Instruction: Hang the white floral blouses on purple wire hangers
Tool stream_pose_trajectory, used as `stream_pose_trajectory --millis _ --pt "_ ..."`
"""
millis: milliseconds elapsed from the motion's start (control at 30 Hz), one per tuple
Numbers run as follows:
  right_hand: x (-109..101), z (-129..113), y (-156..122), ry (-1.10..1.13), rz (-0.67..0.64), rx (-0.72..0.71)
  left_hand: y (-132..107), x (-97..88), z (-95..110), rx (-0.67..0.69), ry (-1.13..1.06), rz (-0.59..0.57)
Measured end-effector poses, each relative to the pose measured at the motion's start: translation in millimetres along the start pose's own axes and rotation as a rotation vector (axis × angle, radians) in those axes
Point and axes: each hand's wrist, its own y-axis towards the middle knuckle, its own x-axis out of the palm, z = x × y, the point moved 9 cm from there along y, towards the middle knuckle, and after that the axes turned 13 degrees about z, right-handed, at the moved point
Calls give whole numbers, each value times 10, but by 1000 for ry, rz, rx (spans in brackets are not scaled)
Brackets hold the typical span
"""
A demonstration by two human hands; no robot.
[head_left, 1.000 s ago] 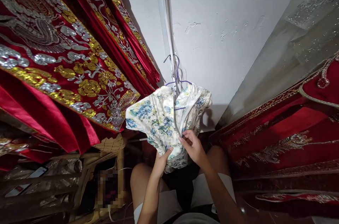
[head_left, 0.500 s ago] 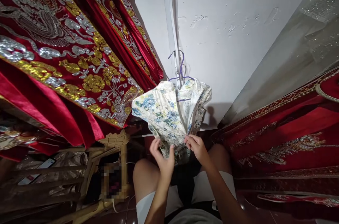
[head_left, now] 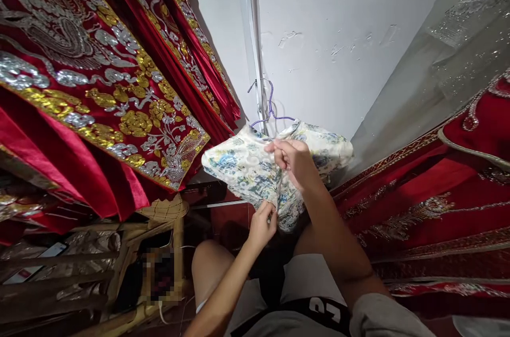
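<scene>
A cream floral dress [head_left: 247,169] with blue flowers and short, wide sleeves hangs from a purple wire hanger [head_left: 271,108] in front of me. Its central opening is drawn together up towards the neckline. My right hand [head_left: 292,159] is closed at the top of that opening, in a pinch; the small part between its fingers is hidden. Lower down, my left hand [head_left: 263,224] pinches the fabric at the waist beside the centre seam. The dress's lower end falls into shadow between my knees.
Red embroidered garments hang at the left [head_left: 135,124] and right [head_left: 398,199]. A white pole [head_left: 252,23] stands against the white wall [head_left: 319,13]. At lower left are a bamboo chair [head_left: 119,294] and a phone [head_left: 53,250]. Sheer sequinned fabric [head_left: 466,28] hangs at upper right.
My right hand has risen from the waist to the neckline, and the gaping opening has closed. My left hand has moved right to the seam and gripped the fabric. The right sleeve has spread outwards.
</scene>
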Motion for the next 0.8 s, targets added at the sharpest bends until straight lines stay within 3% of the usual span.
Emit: stream_pose_trajectory --millis 67,167,200,300,333,467,567,633,667,767,800 --pt "110 -195 14 22 -20 -44 109 2 1 -10 43 -147" --pt "164 -166 -49 5 -38 -51 412 -163 155 -19 -32 -306" --pt "155 -117 -70 -12 -37 -51 577 -306 268 -7 -95 -266" --pt "127 -6 -107 -81 -42 -71 1130 -966 687 87 -221 164" --pt "127 2 -112 -102 -48 -86 1262 -1110 858 150 -225 252" --pt "99 -20 -84 -176 -35 -184 1573 -1199 1475 385 -99 274" --pt "-33 133 -12 -276 37 -225 1616 -1291 1653 468 -51 345" --pt "-132 398 24 -329 54 -159 1624 -1553 1511 434 -109 514" --pt "-170 560 19 -330 45 -104 1620 -1745 1334 380 -168 638" --pt "-225 977 -130 -248 -6 33 1583 -2227 445 86 -480 913" --pt "-229 1062 -218 -218 -18 45 1604 -2231 111 -49 -638 867"
